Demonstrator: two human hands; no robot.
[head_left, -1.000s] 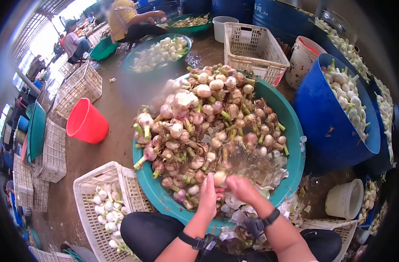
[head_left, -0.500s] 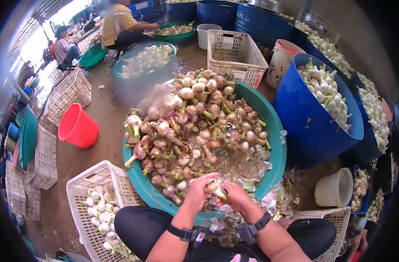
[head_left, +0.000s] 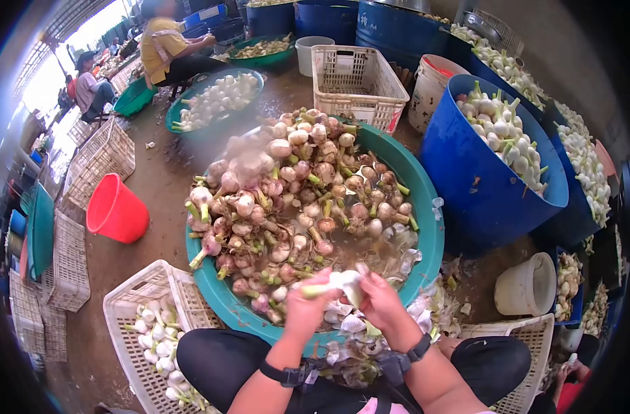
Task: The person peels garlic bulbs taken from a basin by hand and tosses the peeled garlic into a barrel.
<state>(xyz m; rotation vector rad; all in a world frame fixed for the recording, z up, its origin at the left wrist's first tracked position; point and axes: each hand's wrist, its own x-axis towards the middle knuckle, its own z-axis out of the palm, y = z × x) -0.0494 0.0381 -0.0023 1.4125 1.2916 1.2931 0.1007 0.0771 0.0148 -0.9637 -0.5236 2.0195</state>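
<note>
Over the near edge of a large green tub (head_left: 431,234), my left hand (head_left: 307,307) is closed around the green stem of a garlic bulb (head_left: 342,280). The bulb is white, with its stem pointing left. Fingers of my right hand (head_left: 382,303) pinch pale skin at the bulb's right side. Unpeeled garlic (head_left: 280,200) with brown and purplish skins is heaped in the tub, in murky water. Loose peels (head_left: 353,324) lie at the tub's near rim, below my hands. At the left, a white crate (head_left: 125,324) holds clean white garlic (head_left: 160,338).
A red bucket (head_left: 118,210) stands left, a blue barrel (head_left: 491,186) of garlic right. An empty crate (head_left: 360,86) and a tub of white garlic (head_left: 218,100) are behind. A white bucket (head_left: 525,286) is at the right. Co-workers sit at the back left; another person's hands (head_left: 572,372) show lower right.
The bulb has turned so its stem points left in my left hand. My right hand has moved from the stem to pale skin at the other side. The view has shifted right.
</note>
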